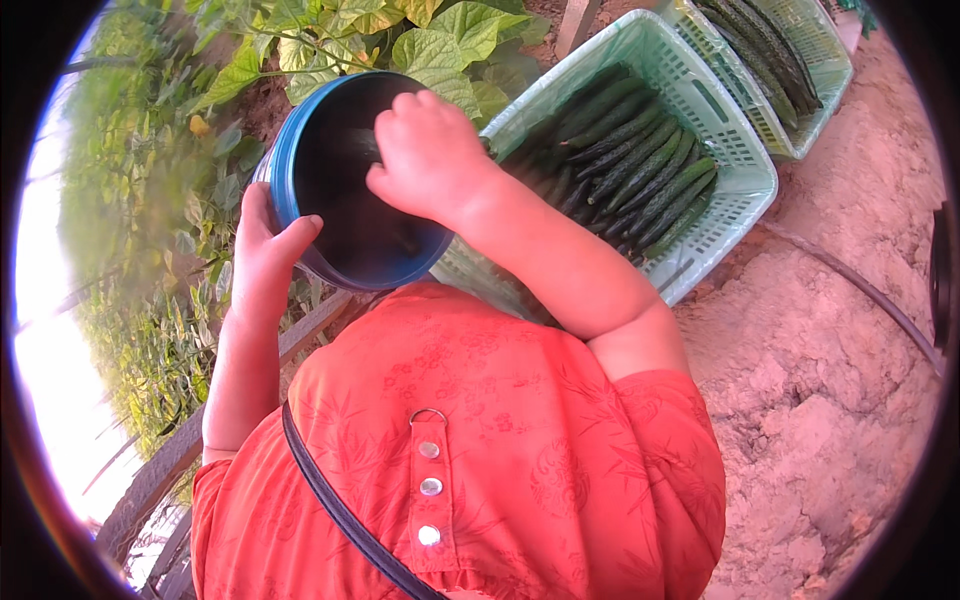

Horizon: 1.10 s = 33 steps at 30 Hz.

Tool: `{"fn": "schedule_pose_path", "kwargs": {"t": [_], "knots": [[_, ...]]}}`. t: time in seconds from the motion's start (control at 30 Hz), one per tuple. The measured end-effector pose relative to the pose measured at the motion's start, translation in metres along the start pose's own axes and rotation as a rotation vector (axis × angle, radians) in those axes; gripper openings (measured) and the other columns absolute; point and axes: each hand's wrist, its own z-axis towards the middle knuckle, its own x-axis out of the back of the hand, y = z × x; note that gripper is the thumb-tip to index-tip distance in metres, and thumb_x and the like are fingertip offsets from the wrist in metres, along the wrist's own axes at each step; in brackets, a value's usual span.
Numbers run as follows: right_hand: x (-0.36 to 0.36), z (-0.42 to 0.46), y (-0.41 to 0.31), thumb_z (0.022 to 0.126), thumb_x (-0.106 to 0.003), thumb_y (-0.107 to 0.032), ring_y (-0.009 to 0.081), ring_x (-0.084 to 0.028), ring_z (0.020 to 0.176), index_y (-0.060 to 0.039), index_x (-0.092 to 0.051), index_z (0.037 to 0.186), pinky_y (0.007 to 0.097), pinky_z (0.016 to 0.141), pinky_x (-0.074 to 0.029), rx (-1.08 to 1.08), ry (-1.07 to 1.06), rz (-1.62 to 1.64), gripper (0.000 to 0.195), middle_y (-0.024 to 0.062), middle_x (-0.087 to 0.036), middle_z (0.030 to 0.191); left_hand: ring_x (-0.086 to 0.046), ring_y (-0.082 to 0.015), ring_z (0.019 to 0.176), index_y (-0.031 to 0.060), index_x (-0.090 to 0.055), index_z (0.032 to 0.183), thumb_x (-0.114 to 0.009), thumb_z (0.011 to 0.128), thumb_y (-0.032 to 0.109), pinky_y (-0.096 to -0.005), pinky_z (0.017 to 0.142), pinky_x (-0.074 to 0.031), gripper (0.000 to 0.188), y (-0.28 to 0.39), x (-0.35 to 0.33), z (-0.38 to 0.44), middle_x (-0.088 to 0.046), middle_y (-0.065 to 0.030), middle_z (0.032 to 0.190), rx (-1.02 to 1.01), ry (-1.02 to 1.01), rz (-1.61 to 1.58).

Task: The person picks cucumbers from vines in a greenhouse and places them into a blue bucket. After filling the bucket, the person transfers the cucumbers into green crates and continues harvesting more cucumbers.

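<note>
A blue bucket [283, 142] is tipped with its dark mouth facing up towards me. My left hand [271, 244] grips the bucket's rim at its lower left, thumb over the edge. Over the bucket's mouth, my right hand [431, 154] is curled around a dark green cucumber [358, 142], whose one end shows left of the fingers inside the bucket. More of the bucket's inside is too dark to make out. Beside the bucket, to the right, a green plastic crate [739, 150] lined with clear film holds many cucumbers [637, 161] laid side by side; my right forearm passes over its near part.
A second lined crate [821, 127] with cucumbers stands beyond the first, at the upper right. Leafy cucumber vines [442, 56] grow at the top and left. A hose [870, 289] crosses the bare soil [810, 405] on the right. A wooden rail [161, 469] runs at the lower left.
</note>
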Motion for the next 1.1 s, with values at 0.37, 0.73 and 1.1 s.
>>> {"fn": "schedule_pose_path", "kwargs": {"t": [0.37, 0.73, 1.1], "knots": [[-0.001, -0.219, 0.135, 0.104, -0.057, -0.036, 0.0082, -0.051, 0.072, -0.004, -0.056, 0.131, 0.0243, 0.066, -0.042, -0.737, 0.497, 1.296, 0.042, 0.0018, -0.059, 0.083, -0.054, -0.0101, 0.093, 0.0017, -0.051, 0.115, -0.066, 0.083, 0.011, -0.0263, 0.088, -0.043, 0.037, -0.002, 0.001, 0.003, -0.059, -0.0021, 0.1, -0.015, 0.015, 0.003], [-0.093, -0.068, 0.262, 0.101, -0.054, -0.049, 0.0463, -0.066, 0.109, 0.0104, -0.045, 0.125, 0.049, 0.095, -0.053, -1.186, 0.612, 0.482, 0.064, 0.0355, -0.061, 0.125, -0.056, -0.0118, 0.095, 0.0015, -0.052, 0.118, -0.068, 0.081, 0.006, -0.0285, 0.09, -0.046, 0.04, 0.0, -0.004, 0.0, -0.059, -0.0035, 0.103, -0.014, 0.03, 0.016], [-0.107, -0.051, 0.336, 0.096, -0.063, -0.046, 0.0286, -0.027, 0.153, -0.0085, -0.048, 0.146, 0.0468, 0.122, -0.026, -0.811, 0.265, -0.162, 0.065, 0.0144, -0.033, 0.163, -0.057, -0.0135, 0.097, 0.0017, -0.051, 0.117, -0.066, 0.081, 0.005, -0.0302, 0.091, -0.046, 0.04, 0.006, -0.014, -0.002, -0.06, -0.006, 0.105, 0.0, 0.074, 0.014]]}}
